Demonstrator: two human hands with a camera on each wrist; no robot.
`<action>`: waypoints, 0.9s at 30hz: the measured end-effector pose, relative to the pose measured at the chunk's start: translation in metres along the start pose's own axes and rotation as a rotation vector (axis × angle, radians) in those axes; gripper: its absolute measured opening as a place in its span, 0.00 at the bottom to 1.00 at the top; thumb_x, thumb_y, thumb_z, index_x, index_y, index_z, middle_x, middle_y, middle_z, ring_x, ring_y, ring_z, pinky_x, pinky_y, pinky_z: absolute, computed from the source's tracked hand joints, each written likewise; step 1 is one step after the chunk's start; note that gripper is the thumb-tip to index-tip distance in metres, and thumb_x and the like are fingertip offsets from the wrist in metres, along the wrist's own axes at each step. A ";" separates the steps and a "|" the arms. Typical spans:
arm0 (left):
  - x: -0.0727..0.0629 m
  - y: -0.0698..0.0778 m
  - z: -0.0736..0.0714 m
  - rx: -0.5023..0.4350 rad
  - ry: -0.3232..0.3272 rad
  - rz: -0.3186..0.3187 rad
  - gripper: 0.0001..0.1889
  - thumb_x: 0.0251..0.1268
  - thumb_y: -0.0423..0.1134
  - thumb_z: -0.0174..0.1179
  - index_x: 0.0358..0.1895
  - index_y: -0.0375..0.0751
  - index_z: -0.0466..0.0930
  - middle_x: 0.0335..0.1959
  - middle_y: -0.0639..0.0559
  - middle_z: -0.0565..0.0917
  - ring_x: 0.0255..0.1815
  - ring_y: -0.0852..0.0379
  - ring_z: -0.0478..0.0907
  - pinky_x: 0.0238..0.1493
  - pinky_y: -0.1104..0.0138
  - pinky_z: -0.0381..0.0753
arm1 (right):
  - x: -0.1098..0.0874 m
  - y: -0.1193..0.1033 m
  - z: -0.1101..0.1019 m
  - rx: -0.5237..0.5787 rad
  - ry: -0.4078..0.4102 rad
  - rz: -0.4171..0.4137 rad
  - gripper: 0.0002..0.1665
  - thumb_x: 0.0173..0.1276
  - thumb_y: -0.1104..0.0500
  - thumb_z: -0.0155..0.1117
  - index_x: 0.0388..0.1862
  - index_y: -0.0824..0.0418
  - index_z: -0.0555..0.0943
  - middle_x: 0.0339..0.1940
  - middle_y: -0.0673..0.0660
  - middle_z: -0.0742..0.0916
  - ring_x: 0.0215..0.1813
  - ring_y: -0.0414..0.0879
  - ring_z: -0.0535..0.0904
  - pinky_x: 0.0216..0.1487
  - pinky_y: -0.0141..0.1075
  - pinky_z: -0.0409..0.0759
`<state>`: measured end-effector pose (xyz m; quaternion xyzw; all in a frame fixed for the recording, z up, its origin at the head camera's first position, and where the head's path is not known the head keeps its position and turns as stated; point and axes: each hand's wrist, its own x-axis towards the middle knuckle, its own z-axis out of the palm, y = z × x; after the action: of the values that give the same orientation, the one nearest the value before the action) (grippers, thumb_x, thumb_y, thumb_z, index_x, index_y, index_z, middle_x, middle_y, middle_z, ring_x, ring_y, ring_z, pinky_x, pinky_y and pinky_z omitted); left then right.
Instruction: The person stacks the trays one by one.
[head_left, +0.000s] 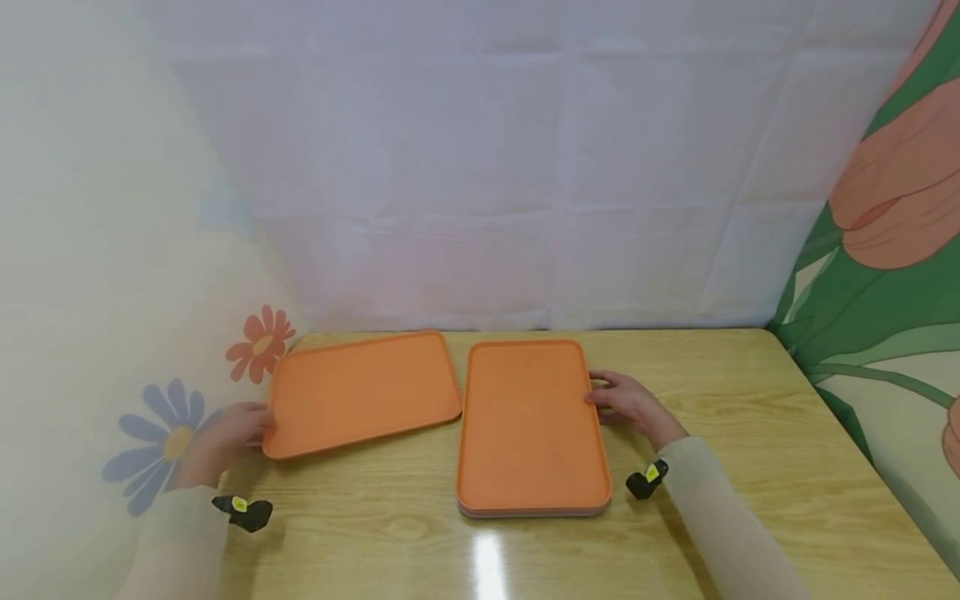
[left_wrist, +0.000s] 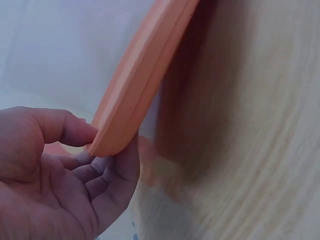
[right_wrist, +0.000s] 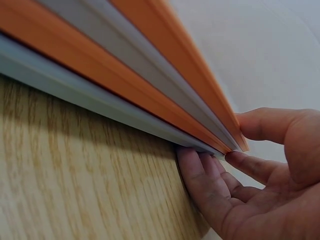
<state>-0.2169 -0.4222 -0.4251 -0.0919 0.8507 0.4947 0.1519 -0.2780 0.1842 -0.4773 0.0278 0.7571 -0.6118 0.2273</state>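
My left hand [head_left: 234,433] grips the left end of a single orange tray [head_left: 362,396], thumb on one side of the rim and fingers on the other. In the left wrist view this tray [left_wrist: 132,90] is tilted, its held end off the table. Its right end is close to a stack of trays [head_left: 534,425]; whether they touch I cannot tell. My right hand [head_left: 632,406] holds the stack's right edge. In the right wrist view orange and grey-white trays alternate, with the thumb at the top orange tray [right_wrist: 175,60] and fingertips at the lowest pale tray [right_wrist: 100,100].
The wood-grain table [head_left: 750,433] extends in front of and right of the stack. A white cloth [head_left: 480,167] hangs behind it. Walls with painted flowers [head_left: 177,443] stand close on the left and right.
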 end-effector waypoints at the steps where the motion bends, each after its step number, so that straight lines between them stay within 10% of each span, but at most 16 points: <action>1: -0.003 0.001 -0.002 -0.003 -0.006 0.005 0.28 0.73 0.32 0.48 0.65 0.09 0.55 0.37 0.55 0.80 0.35 0.63 0.78 0.40 0.66 0.84 | 0.000 0.000 0.000 -0.001 -0.002 0.001 0.39 0.74 0.63 0.61 0.80 0.65 0.59 0.68 0.71 0.76 0.59 0.53 0.81 0.58 0.49 0.83; 18: -0.037 0.006 -0.011 -0.214 0.031 0.088 0.25 0.75 0.32 0.52 0.64 0.11 0.60 0.34 0.66 0.82 0.36 0.67 0.82 0.40 0.70 0.85 | -0.007 0.000 0.000 0.026 -0.004 -0.023 0.39 0.73 0.62 0.62 0.79 0.67 0.59 0.71 0.73 0.72 0.55 0.51 0.82 0.55 0.45 0.84; 27: -0.054 0.007 -0.006 -0.395 0.073 0.098 0.10 0.74 0.30 0.54 0.39 0.52 0.79 0.32 0.63 0.85 0.35 0.66 0.83 0.39 0.71 0.85 | -0.019 -0.003 0.005 0.044 0.144 -0.125 0.33 0.73 0.65 0.56 0.74 0.75 0.63 0.55 0.70 0.82 0.43 0.46 0.84 0.48 0.42 0.86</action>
<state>-0.1697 -0.4241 -0.3981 -0.0963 0.7455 0.6551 0.0757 -0.2607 0.1836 -0.4686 0.0293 0.7582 -0.6377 0.1327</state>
